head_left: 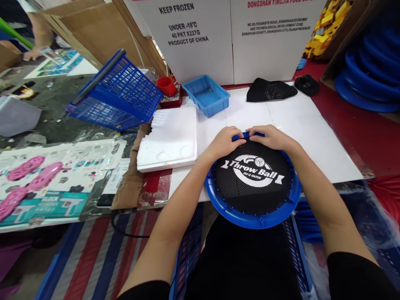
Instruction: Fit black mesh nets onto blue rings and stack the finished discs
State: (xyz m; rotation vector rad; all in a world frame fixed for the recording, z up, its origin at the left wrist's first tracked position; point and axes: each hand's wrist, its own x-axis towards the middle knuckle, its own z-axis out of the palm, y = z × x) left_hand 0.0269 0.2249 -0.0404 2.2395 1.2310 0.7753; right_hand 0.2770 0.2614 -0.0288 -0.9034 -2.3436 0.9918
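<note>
One white-covered worktable stretches before a white KEEP FROZEN carton. A blue Throw Ball hoop with black mesh overlaps the worktable's near edge, above the lap. The left hand and right hand, just beside each other, have fingers closed on the hoop's far rim.

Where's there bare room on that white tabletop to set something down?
The widest bare patch of white tabletop lies right of the right hand, this side of the black cloth. A smaller one sits between that cloth and the blue tray. It's crowded on the left: foam block, basket and red cup bunch together.
</note>
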